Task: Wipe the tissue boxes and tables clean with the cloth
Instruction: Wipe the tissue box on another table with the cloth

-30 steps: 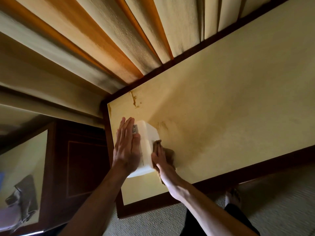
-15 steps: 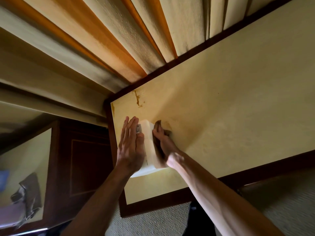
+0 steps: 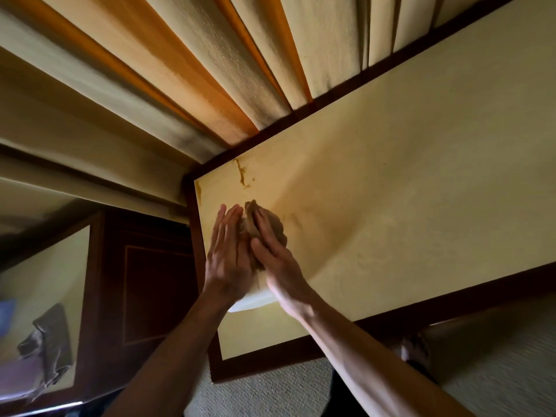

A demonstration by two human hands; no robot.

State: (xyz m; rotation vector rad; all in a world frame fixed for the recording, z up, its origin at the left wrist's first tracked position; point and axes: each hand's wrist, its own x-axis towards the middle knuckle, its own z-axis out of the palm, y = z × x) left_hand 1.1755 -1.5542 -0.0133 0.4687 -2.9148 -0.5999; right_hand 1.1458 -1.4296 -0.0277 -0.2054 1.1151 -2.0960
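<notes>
Right hand (image 3: 275, 251) presses cloth (image 3: 272, 225) on tissue box (image 3: 255, 297) — left hand (image 3: 227, 260) steadying.

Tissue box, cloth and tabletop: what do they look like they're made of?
Tissue box: smooth white, likely plastic or coated card; mostly hidden by both hands.
Cloth: brown soft fabric, crumpled under the right hand.
Tabletop: matte cream surface, perhaps laminate, with dark, seemingly wooden edging; brown stain near the far corner.
</notes>
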